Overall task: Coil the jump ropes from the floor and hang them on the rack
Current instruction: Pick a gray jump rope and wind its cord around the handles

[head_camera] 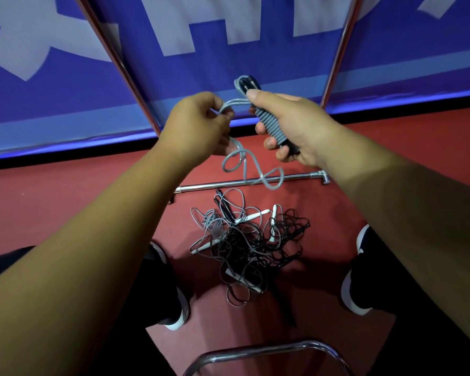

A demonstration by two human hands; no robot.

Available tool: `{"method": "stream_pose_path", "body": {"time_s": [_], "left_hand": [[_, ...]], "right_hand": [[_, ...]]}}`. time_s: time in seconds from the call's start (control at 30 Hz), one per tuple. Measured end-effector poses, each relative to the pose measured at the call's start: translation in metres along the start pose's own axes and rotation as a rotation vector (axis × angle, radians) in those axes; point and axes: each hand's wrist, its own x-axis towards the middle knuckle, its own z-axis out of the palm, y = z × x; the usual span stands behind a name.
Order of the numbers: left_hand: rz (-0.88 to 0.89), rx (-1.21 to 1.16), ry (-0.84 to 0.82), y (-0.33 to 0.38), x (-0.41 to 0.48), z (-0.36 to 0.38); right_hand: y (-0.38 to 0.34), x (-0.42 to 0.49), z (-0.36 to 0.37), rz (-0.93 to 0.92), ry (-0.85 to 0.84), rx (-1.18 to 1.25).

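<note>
Red floor [65, 191], blue banner [65, 104] behind. Your right hand [296, 126] grips a ribbed grey jump-rope handle [272, 126]; your left hand [196, 128] pinches its grey cord [235, 102] just beside it. Feed even loops.

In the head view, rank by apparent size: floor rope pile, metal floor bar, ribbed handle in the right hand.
1. Rope pile, largest area.
2. Metal bar, longer but thin.
3. Ribbed handle, smallest, though nearness to the camera enlarges it.

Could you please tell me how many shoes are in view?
2. The left shoe is left of the rope pile, and the right shoe is to its right. Each is partly hidden.
</note>
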Motion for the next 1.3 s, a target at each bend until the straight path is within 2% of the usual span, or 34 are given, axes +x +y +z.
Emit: {"method": "stream_pose_path", "body": {"time_s": [0.07,0.17,0.33,0.47,0.6,0.77,0.87,0.9,1.03,1.3], "left_hand": [[-0.083,-0.215,-0.086,0.006,0.0,-0.006],[-0.114,-0.458,-0.257,0.009,0.0,-0.017],[-0.025,-0.551,-0.458,0.015,-0.007,-0.022],[-0.052,-0.6,-0.505,0.024,-0.015,-0.017],[0.012,-0.414,-0.473,0.017,-0.014,-0.012],[0.104,0.046,-0.404,0.008,-0.01,-0.014],[0.19,0.424,-0.377,0.004,-0.005,-0.019],[0.185,0.466,-0.371,0.003,-0.005,-0.019],[0.094,0.377,-0.337,0.0,-0.006,-0.015],[0.08,0.41,-0.299,-0.008,-0.001,-0.011]], "right_hand": [[-0.001,0.0,-0.001,-0.013,0.035,-0.005],[-0.001,0.0,-0.001,-0.021,0.064,-0.017],[-0.004,-0.003,0.002,-0.023,0.011,0.009],[-0.011,-0.004,0.0,-0.008,-0.029,0.047],[-0.011,-0.004,-0.008,0.026,0.006,0.069],[-0.006,-0.002,-0.013,0.059,0.054,0.049],[-0.005,-0.002,-0.013,0.059,0.046,0.028],[-0.005,-0.002,-0.013,0.06,0.038,0.027],[-0.007,-0.003,-0.008,0.087,-0.022,0.064],[-0.007,-0.008,0.0,0.124,-0.231,0.055]]}}
